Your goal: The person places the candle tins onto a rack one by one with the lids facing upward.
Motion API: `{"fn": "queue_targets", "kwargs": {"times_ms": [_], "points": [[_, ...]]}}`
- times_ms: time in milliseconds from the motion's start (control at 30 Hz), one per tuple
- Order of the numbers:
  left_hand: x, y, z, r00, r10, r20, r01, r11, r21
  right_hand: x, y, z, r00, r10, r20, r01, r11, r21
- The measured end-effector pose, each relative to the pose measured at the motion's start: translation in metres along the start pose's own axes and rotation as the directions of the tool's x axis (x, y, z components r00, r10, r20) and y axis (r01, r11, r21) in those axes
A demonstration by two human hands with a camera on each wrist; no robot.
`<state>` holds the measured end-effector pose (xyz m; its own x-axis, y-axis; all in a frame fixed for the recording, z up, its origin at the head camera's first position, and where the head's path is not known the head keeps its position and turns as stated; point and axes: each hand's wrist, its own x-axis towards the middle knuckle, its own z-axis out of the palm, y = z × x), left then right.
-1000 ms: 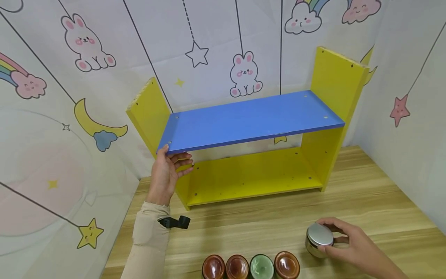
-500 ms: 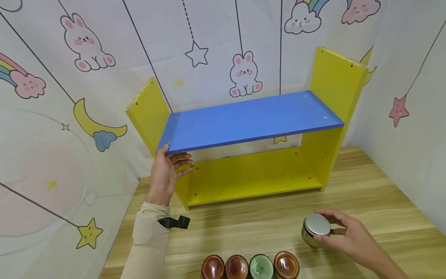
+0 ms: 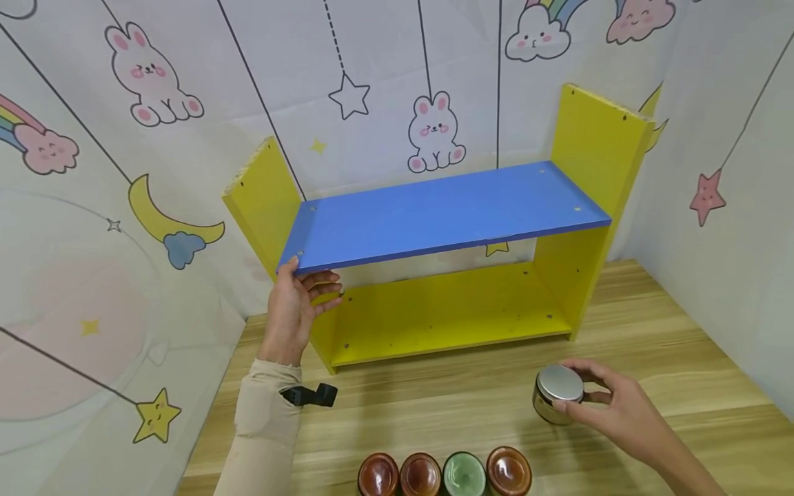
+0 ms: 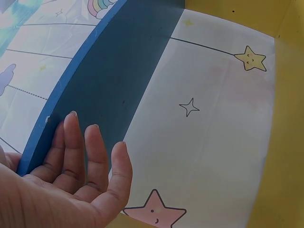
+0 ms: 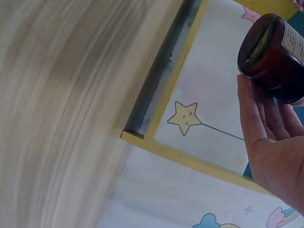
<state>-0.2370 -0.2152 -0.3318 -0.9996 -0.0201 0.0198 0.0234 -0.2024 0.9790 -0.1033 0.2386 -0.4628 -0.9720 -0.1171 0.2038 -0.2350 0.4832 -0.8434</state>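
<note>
My left hand grips the front left corner of the blue shelf board, thumb on top and fingers beneath. In the left wrist view its fingers curve under the board's darker underside. My right hand holds a small glass jar with a flat silver lid by its side, above the table. From the right wrist view the jar looks dark amber with a pale label, its base tilted toward that camera. The board spans two yellow side panels over a yellow bottom shelf.
Several round glass jars stand in a row at the near edge, reddish brown except for a green one. The wood-grain table lies between them and the shelf unit. A printed cloth wall closes off the back and sides.
My right hand has moved the jar slightly away from me and to the left, toward the shelf unit. The left hand keeps its grip on the blue board.
</note>
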Motion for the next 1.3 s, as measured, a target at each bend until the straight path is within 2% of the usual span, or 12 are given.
{"fn": "queue_targets", "kwargs": {"times_ms": [267,433,600,700,900,1300], "points": [[0.000,-0.001,0.001,1.000,-0.004,-0.002,0.004,1.000,-0.001,0.005,-0.006,-0.002,1.000,-0.022,-0.021,0.022,1.000,0.002],[0.000,-0.001,0.001,1.000,-0.007,-0.004,0.007,1.000,-0.005,0.010,-0.008,-0.004,1.000,-0.007,-0.010,0.007,1.000,0.005],[0.000,-0.001,0.000,1.000,-0.007,-0.003,0.007,1.000,-0.007,0.013,-0.014,-0.009,0.999,0.033,0.019,-0.034,0.998,0.050],[0.000,-0.001,0.000,1.000,-0.007,-0.003,0.007,1.000,-0.004,0.016,-0.019,-0.014,0.999,0.031,0.023,-0.033,0.997,0.072],[0.000,-0.002,0.000,1.000,-0.006,-0.008,0.006,1.000,-0.015,0.025,-0.027,-0.022,1.000,0.009,0.017,-0.011,0.995,0.101],[0.000,-0.001,0.000,1.000,-0.004,-0.009,0.003,1.000,-0.025,0.042,-0.045,-0.037,0.996,-0.090,-0.021,0.092,0.991,0.097]]}}
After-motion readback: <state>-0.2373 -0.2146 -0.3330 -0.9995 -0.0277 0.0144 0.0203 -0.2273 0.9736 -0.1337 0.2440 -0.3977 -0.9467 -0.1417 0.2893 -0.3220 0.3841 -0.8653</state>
